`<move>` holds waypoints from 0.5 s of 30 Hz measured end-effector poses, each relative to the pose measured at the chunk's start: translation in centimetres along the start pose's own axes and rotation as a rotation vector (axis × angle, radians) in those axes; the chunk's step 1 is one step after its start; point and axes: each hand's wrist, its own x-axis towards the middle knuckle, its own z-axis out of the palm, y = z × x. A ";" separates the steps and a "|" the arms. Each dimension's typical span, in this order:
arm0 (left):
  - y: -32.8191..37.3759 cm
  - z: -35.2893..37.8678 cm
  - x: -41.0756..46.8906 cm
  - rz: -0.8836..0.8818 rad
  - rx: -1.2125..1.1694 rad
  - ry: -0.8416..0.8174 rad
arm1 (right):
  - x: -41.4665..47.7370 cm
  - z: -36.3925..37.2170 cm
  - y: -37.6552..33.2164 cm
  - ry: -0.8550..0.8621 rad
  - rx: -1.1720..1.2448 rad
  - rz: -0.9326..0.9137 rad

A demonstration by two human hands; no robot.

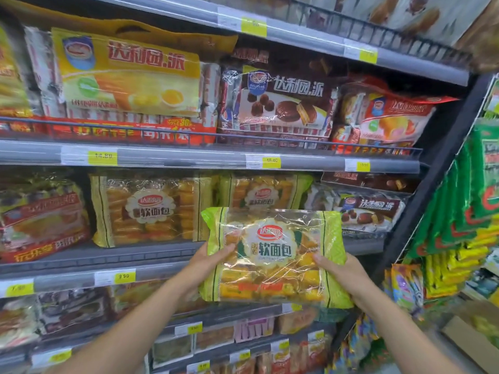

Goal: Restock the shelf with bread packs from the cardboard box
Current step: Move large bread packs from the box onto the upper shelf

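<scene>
Both hands are raised in the lower middle of the frame. As I see it, the left hand (pixel 208 261) grips the bread pack (pixel 272 255) at its left edge, thumb laid over the front of the wrapper. The right hand (pixel 340 271) grips the right edge the same way, its fingers hidden behind the pack. The pack sits between the two hands, upright, label facing me, its top leaning a little left. It is in front of the grey shelf (pixel 151 252) at the centre of the frame, and I cannot tell whether it touches the ledge. On that shelf stand two more packs of the same kind: a stocked pack (pixel 147 209) to the upper left of the held one, and a rear pack (pixel 263 193) just above it, partly covered by its top edge. A yellow price tag (pixel 122 276) sits on the rail left of my left wrist. At the lower right corner lies the cardboard box (pixel 469 344), well apart from both hands, its contents too blurred to name.
</scene>
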 end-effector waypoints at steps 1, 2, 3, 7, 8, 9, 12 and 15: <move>0.5 0.1 0.4 -0.002 0.016 0.033 | 0.9 0.1 0.0 -0.001 -0.006 0.004; 1.0 0.3 0.9 -0.007 0.030 0.054 | 1.9 0.1 -0.1 -0.013 -0.006 0.004; 1.5 0.5 1.6 -0.006 0.042 0.066 | 2.9 0.0 -0.1 -0.030 0.000 0.003; 3.7 1.3 4.9 0.022 0.082 0.159 | 8.1 -0.6 -0.6 -0.044 0.034 -0.012; 4.2 1.4 5.9 0.037 0.082 0.186 | 9.5 -0.8 -1.0 -0.048 0.030 -0.016; 4.9 1.5 6.8 0.050 0.093 0.214 | 10.8 -0.9 -1.4 -0.054 0.025 -0.041; 6.5 2.2 9.2 0.083 0.106 0.281 | 14.3 -1.1 -2.7 -0.042 -0.037 0.010; 7.8 2.9 11.5 0.039 0.115 0.363 | 18.2 -1.5 -2.9 -0.026 -0.061 -0.003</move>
